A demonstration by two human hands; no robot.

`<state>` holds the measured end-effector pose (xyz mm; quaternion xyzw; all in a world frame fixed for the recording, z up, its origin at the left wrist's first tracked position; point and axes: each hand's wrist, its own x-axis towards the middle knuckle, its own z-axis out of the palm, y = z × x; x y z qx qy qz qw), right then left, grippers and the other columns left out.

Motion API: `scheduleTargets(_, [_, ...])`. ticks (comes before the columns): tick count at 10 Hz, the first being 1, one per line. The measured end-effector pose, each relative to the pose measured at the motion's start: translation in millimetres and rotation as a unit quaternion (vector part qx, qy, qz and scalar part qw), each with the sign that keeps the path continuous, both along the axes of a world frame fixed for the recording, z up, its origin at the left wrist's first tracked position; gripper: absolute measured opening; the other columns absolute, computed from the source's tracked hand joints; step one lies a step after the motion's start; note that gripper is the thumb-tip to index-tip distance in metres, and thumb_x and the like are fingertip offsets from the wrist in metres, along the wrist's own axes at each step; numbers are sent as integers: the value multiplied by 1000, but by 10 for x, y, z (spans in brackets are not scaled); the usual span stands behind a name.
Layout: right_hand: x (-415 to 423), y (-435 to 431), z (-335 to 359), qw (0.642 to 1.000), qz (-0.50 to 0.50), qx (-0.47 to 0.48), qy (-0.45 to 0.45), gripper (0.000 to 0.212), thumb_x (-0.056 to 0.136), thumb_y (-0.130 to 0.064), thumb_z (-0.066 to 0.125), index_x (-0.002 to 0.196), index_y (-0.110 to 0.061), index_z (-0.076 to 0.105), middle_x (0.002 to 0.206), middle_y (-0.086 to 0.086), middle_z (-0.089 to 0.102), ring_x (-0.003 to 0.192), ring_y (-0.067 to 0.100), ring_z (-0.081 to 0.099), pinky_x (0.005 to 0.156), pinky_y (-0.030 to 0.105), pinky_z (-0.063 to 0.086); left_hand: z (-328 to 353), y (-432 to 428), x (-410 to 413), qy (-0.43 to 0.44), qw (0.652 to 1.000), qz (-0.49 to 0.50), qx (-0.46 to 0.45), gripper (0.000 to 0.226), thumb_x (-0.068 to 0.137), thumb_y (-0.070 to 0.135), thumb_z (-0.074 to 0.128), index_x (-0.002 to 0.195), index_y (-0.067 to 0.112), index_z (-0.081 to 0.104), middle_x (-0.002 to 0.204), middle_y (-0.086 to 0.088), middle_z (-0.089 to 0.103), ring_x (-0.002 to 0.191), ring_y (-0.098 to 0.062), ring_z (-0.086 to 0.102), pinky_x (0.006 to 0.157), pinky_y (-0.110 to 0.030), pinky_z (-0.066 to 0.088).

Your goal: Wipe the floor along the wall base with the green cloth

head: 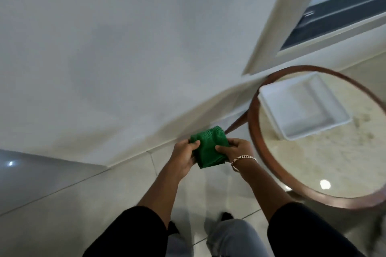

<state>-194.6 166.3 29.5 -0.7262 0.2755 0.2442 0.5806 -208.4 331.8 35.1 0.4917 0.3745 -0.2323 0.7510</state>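
Observation:
A folded green cloth is held in front of me, above the pale tiled floor. My left hand grips its left edge with the thumb on top. My right hand, with a chain bracelet on the wrist, grips its right edge. The white wall rises ahead, and its baseboard runs diagonally just beyond the cloth. The cloth is off the floor.
A round table with a brown wooden rim and marble-like top stands close on the right, holding a white rectangular tray. A white door frame and dark threshold lie at upper right. My legs and shoes show below.

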Motion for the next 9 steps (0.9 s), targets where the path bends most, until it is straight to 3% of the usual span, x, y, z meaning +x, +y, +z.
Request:
scheduleTargets(1, [156,-586,285,999,13,-45,-18,47,52,-19,89,95,-9,74,86,8,77,76,26,74,78,45,61,348,-486,186,-20,998,-53,18,22,88,9,67,108,2,62,108,-17,70,100,-34,69,81,-47,60])
scheduleTargets(3, [825,-1870,381,992,13,-111,-50,23,56,-17,86,74,-24,74,80,8,77,75,32,73,73,49,61,259,-1866,944,-41,982,-78,167,18,72,16,80,84,12,67,99,-15,75,90,-30,73,83,-48,61])
scheduleTargets(4, [1242,-2496,216,985,8,-165,-58,25,64,-19,84,88,-18,76,78,4,75,67,24,69,54,32,57,27,-2580,1399,-52,969,-99,220,23,72,19,80,93,11,72,97,-9,76,88,-26,72,85,-42,60])
scheduleTargets(5, [1593,-2895,-107,981,9,-187,-55,41,66,-20,84,104,-12,72,87,5,75,74,22,71,63,34,61,-227,-3058,1738,-63,951,-127,275,35,79,17,74,113,11,68,109,-8,73,97,-25,68,80,-30,53])
scheduleTargets(7, [1921,-3066,-765,979,29,-196,-38,46,75,-9,72,121,-12,63,111,10,72,99,26,68,85,31,56,-523,-3384,1980,-29,943,-207,261,53,86,12,59,137,11,42,132,-13,59,114,-29,59,76,-28,46])
scheduleTargets(8, [1910,-3050,-680,982,28,-186,11,57,77,-13,70,132,-10,53,129,11,63,116,27,60,95,29,48,-338,-3319,1993,-64,931,-229,277,58,87,3,51,142,17,40,140,-6,52,113,-16,56,76,-18,42])
scheduleTargets(9, [1931,-3156,-210,985,-37,-160,-52,55,76,-19,75,127,-11,56,131,12,60,114,29,60,95,37,48,167,-3323,2053,-200,894,-210,341,56,84,-4,45,136,16,48,134,-1,54,109,-5,53,91,-15,42])
